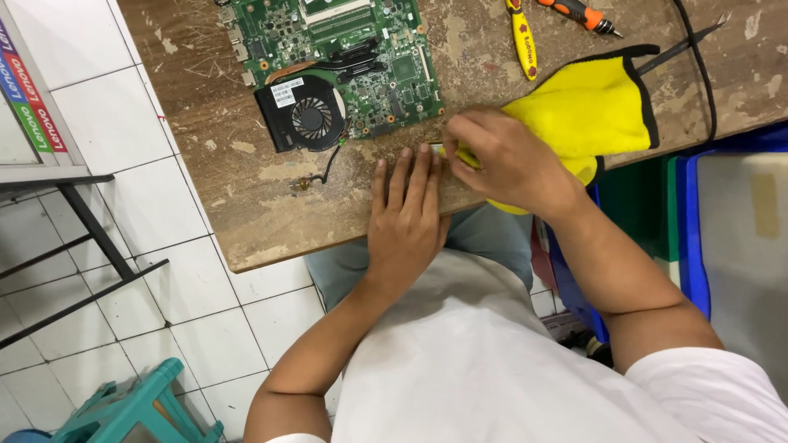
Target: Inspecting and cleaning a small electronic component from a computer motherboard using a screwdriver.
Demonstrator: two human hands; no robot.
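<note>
Yellow cloth (pixel 587 111) lies on the wooden table's (pixel 246 197) near edge. Right hand (pixel 505 160) pinches its corner over something small and hidden; left hand (pixel 406 217) lies flat, fingers together. Hard rubbing could knock it off the edge.

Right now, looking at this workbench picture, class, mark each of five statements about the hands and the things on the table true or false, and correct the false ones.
1. The left hand lies flat on the table, fingers outstretched. True.
2. The right hand holds a screwdriver. False: it pinches at the yellow cloth; the orange-handled screwdriver lies untouched at the far edge.
3. A black fan sits at the near corner of the green circuit board. True.
4. The cloth is blue with a white border. False: it is yellow with a black border.
5. The circuit board lies under the left hand. False: it lies beyond the hand, apart from it.
</note>
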